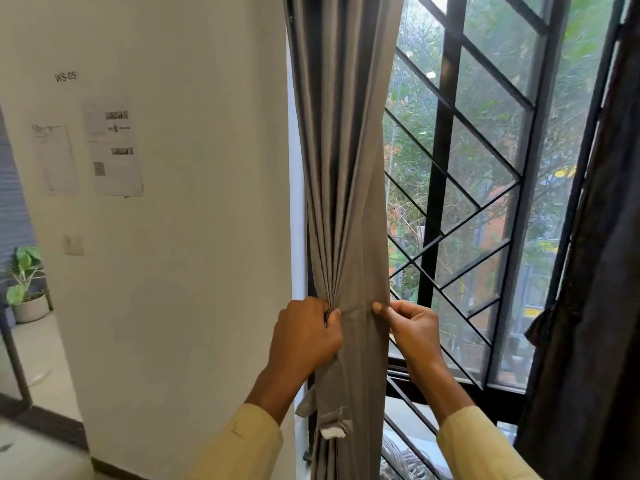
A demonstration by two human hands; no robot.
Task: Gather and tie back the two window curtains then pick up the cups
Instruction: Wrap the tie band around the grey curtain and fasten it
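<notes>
1. Head view: the grey curtain [343, 202] hangs bunched into a narrow column at the window's left edge, just beside the white wall [194, 271].
2. The left hand [304, 336] grips the gathered folds on their left side, fingers curled round the cloth. The right hand [414, 329] pinches the curtain's right edge between thumb and forefinger.
3. By my judgement this curtain is gathered but not yet tied. A fabric strip [333, 422] with a white end dangles below the left hand and is likely the tie-back.
4. The dark curtain [595, 271] at the far right looks cinched partway down, but I cannot tell whether it is tied. No cups are in view, so that step is left to do.
5. Room: a black diagonal window grille [479, 206] with trees beyond, printed papers [114, 147] on the wall, and a potted plant [24, 282] at the far left.
</notes>
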